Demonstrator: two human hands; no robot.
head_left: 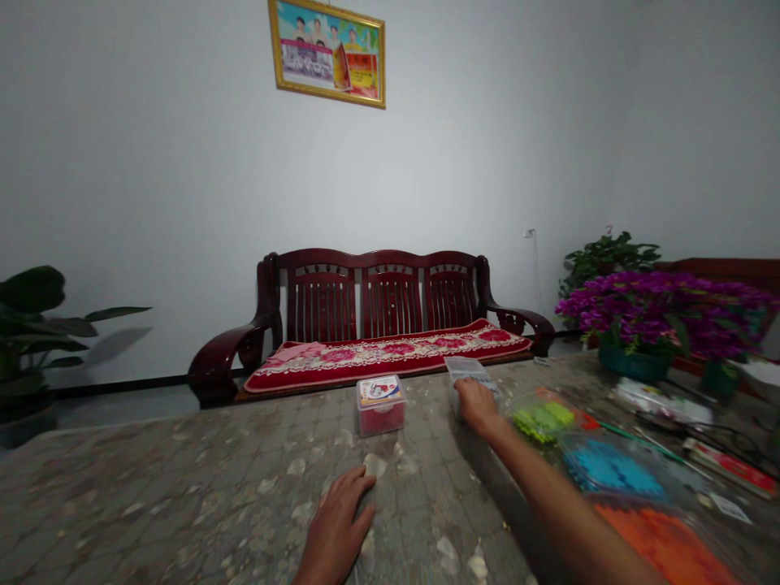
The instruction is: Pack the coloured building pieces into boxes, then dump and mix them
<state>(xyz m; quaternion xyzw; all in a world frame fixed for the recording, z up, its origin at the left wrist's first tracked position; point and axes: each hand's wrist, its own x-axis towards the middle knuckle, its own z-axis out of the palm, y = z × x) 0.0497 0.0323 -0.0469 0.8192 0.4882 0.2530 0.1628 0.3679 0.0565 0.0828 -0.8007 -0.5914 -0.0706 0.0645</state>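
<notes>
Your right hand (476,400) is out right of centre, on a clear plastic bag (456,370) at the table's far edge. Fingers bend down over its near side, fingertips hidden; can't tell if they're clamped on it or just resting. The bag's top flap stands up past your knuckles, contents greyish, unreadable. Your arm runs long from the lower right, presumably because the bag sits so far out.

Your left hand (342,520), bottom centre, holds nothing: thumb apart from the fingers, palm down by the patterned tablecloth (213,496). Looks parked, maybe for balance while you lean; contact with the cloth is unclear.

Nearest thing ahead of it: a clear lidded box (382,416), pinkish-red contents, printed label on top, upright mid-frame, lid apparently shut. Its central spot likely keeps it handy for either hand.

Lower right, clear tubs run in a row under and beside your forearm: green pieces (544,420), blue pieces (613,465), orange pieces (670,546). Probably split that way by colour. Purple flowers (658,305) in a pot (630,363) stand behind, right side.
</notes>
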